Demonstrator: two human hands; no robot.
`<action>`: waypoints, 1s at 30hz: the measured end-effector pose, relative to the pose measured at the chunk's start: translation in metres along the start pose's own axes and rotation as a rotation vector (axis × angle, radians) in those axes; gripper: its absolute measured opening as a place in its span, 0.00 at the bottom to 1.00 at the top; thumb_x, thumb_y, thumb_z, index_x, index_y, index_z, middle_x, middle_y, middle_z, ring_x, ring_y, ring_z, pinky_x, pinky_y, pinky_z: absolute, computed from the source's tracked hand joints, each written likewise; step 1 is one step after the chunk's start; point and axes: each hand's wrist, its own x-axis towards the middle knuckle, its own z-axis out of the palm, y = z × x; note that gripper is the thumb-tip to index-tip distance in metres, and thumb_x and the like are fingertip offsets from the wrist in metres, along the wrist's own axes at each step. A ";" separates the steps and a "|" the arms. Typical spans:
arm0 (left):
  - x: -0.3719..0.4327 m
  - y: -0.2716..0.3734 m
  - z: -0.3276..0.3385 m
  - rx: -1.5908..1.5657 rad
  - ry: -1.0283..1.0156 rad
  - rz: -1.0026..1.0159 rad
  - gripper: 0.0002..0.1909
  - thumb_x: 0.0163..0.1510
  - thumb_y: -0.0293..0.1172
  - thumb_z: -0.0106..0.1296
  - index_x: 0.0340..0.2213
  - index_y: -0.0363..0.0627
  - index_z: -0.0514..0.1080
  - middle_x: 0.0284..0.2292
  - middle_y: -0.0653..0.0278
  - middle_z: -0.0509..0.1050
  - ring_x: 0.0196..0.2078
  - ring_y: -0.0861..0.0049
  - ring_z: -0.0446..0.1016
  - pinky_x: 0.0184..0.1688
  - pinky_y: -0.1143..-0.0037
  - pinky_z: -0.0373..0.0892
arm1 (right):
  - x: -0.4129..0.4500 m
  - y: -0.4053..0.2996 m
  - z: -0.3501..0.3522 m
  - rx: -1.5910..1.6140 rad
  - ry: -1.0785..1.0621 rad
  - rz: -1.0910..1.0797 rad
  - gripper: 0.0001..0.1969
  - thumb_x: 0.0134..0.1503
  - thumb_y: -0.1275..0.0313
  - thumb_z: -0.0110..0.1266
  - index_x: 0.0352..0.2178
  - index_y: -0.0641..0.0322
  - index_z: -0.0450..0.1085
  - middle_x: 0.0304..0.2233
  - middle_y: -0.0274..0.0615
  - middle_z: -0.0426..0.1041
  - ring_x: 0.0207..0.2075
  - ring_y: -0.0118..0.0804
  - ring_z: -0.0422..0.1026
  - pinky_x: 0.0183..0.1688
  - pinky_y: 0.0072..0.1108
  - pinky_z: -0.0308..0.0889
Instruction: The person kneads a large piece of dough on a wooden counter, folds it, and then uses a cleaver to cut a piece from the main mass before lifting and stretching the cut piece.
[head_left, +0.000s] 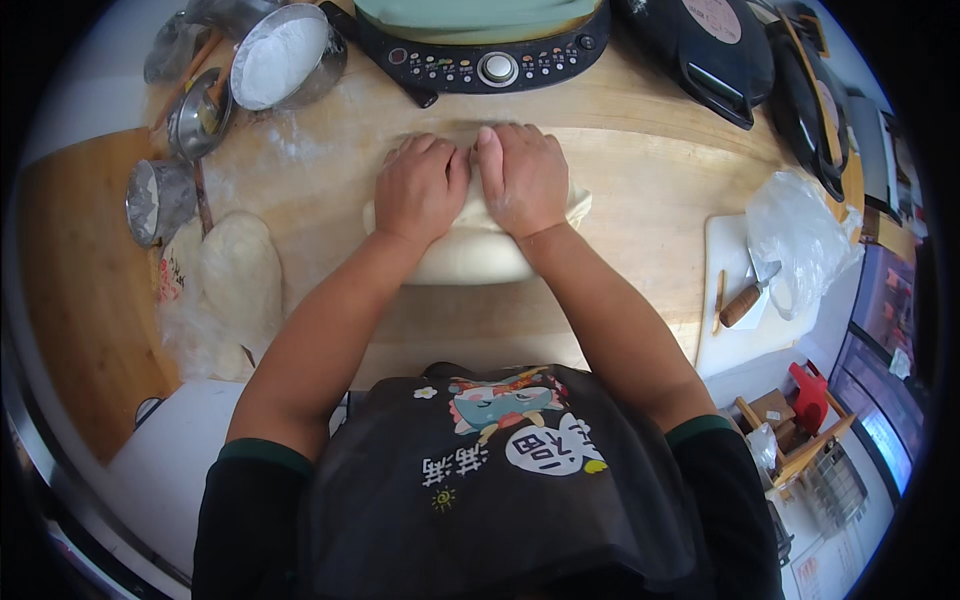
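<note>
A large pale lump of dough (476, 259) lies on the wooden work board (645, 187) in front of me, smooth and rounded on the side towards me and folded at its right end. My left hand (424, 184) presses on its left part, fingers curled over the far side. Close beside it, my right hand (525, 176) rests on the right part, its thumb pointing away from me. The fingertips of both hands are mostly hidden. Another piece of dough (240, 277) lies at the left edge of the board, partly against a plastic bag.
Beyond my hands stands an electric griddle (495, 71); black appliances (720, 75) are at the far right. A metal bowl of white flour (281, 60) and smaller metal bowls stand far left. On the right, a white cutting board (712, 300) holds a wooden-handled scraper (742, 304) and plastic bag (799, 225).
</note>
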 end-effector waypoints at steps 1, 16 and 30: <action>0.004 0.000 0.000 -0.021 -0.012 -0.033 0.12 0.58 0.37 0.52 0.26 0.44 0.77 0.34 0.58 0.77 0.42 0.57 0.75 0.45 0.61 0.70 | 0.002 0.003 0.003 -0.010 0.008 -0.010 0.18 0.67 0.63 0.43 0.25 0.58 0.72 0.27 0.47 0.75 0.34 0.52 0.72 0.38 0.39 0.64; -0.109 0.051 -0.062 0.132 -0.249 -0.114 0.21 0.64 0.44 0.41 0.41 0.43 0.78 0.42 0.51 0.78 0.45 0.50 0.74 0.50 0.58 0.67 | -0.111 -0.048 -0.076 -0.306 -0.329 0.135 0.23 0.67 0.54 0.41 0.35 0.59 0.78 0.34 0.46 0.78 0.45 0.52 0.73 0.51 0.41 0.64; -0.077 0.010 -0.026 -0.141 0.135 0.114 0.09 0.57 0.33 0.45 0.30 0.46 0.74 0.32 0.59 0.76 0.36 0.57 0.74 0.41 0.63 0.68 | -0.088 -0.001 -0.036 -0.007 0.009 0.137 0.15 0.65 0.64 0.42 0.32 0.56 0.76 0.33 0.41 0.76 0.39 0.49 0.72 0.44 0.35 0.63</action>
